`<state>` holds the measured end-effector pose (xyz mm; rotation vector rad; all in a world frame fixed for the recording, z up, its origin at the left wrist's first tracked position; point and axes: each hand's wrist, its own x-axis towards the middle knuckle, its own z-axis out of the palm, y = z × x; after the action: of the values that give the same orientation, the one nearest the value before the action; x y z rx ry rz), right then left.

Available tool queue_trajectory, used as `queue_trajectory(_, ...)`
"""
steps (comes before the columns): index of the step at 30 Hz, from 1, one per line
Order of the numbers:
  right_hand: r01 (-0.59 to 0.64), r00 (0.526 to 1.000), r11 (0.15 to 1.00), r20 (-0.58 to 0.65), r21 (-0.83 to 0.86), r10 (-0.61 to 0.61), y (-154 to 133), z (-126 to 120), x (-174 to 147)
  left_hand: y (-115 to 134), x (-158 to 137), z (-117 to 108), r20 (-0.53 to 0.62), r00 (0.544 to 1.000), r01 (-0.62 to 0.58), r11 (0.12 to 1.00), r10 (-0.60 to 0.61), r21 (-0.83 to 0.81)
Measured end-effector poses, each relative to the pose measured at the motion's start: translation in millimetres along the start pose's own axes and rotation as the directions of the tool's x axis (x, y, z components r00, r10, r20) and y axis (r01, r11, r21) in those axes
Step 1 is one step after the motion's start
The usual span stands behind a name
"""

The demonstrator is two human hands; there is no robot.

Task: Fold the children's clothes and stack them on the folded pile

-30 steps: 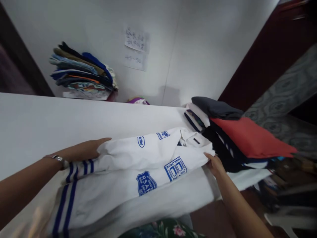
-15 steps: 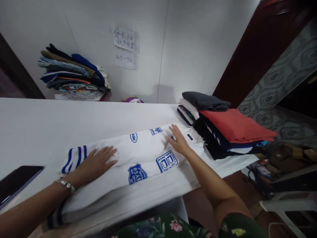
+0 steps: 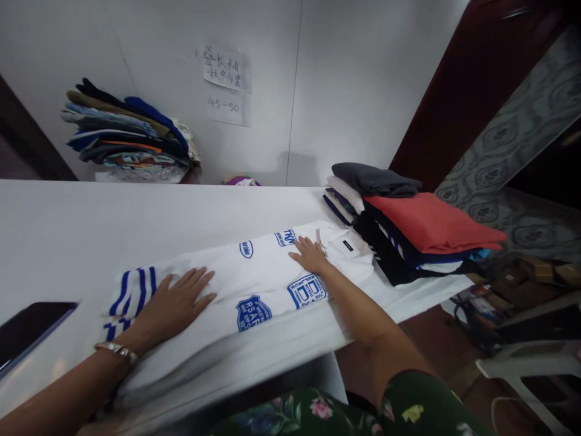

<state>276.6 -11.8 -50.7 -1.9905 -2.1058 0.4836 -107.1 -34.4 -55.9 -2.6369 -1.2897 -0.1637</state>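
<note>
A white collared shirt (image 3: 267, 266) with blue printed badges and blue stripes at its left end lies lengthwise on the white table. My left hand (image 3: 179, 301), a silver bracelet at its wrist, rests flat on the shirt close to the stripes, fingers spread. On the upper right part, below the collar, my right hand (image 3: 311, 254) lies with its fingers apart, next to a blue printed patch. Neither hand grips the cloth. The shirt's near side hangs in loose folds toward the table's front edge, partly hidden by my left forearm.
Folded clothes with a red garment (image 3: 436, 223) and a dark grey one (image 3: 376, 180) are stacked at the table's right. Another clothes pile (image 3: 131, 133) stands behind the far edge. A dark flat device (image 3: 34, 330) lies at left. Beyond the right side is a white plastic chair (image 3: 526, 369).
My right hand has slid left across the shirt, away from the collar. My left hand stays nearly in place. The striped end and collar area look flatter, and the view has shifted slightly.
</note>
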Motion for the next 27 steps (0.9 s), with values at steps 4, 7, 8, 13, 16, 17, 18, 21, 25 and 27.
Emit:
queue_trajectory(4,0.007,0.999,0.946,-0.049,0.323,0.010,3,-15,-5,6,1,-5,0.029,0.999,0.037,0.998,-0.036,-0.042)
queue_trajectory(7,0.069,0.983,0.853,-0.183,0.517,0.032,9,-26,-24,6,3,-14,0.019,0.994,0.111,0.986,-0.109,-0.122)
queue_trajectory(8,0.099,0.970,0.835,-0.240,0.541,0.040,12,-28,-34,6,3,-18,0.000,0.991,0.131,0.977,-0.133,-0.166)
queue_trajectory(13,0.255,0.907,0.804,-0.422,0.537,-0.006,33,-24,-102,12,-16,-45,-0.094,0.983,0.100,0.892,-0.157,-0.441)
queue_trajectory(16,0.272,0.902,0.870,-0.423,0.410,-0.083,53,-18,-136,22,-39,-51,-0.058,0.998,0.005,0.884,-0.036,-0.468)
queue_trajectory(17,0.270,0.903,0.895,-0.415,0.355,-0.108,60,-17,-143,25,-45,-50,-0.044,0.999,-0.019,0.893,0.000,-0.449)
queue_trajectory(18,0.263,0.907,0.918,-0.400,0.298,-0.130,66,-16,-149,27,-51,-47,-0.027,0.999,-0.027,0.904,0.017,-0.427)
queue_trajectory(21,0.205,0.923,0.970,-0.357,0.132,-0.146,82,-15,-155,28,-59,-37,0.021,1.000,-0.008,0.917,0.017,-0.400)
queue_trajectory(25,0.066,0.916,0.997,-0.394,-0.040,-0.076,98,-17,-148,26,-57,-31,0.040,0.999,-0.016,0.915,0.035,-0.403)
queue_trajectory(27,0.011,0.908,0.996,-0.417,-0.091,-0.048,104,-18,-143,27,-59,-31,0.021,0.999,-0.029,0.929,0.040,-0.369)
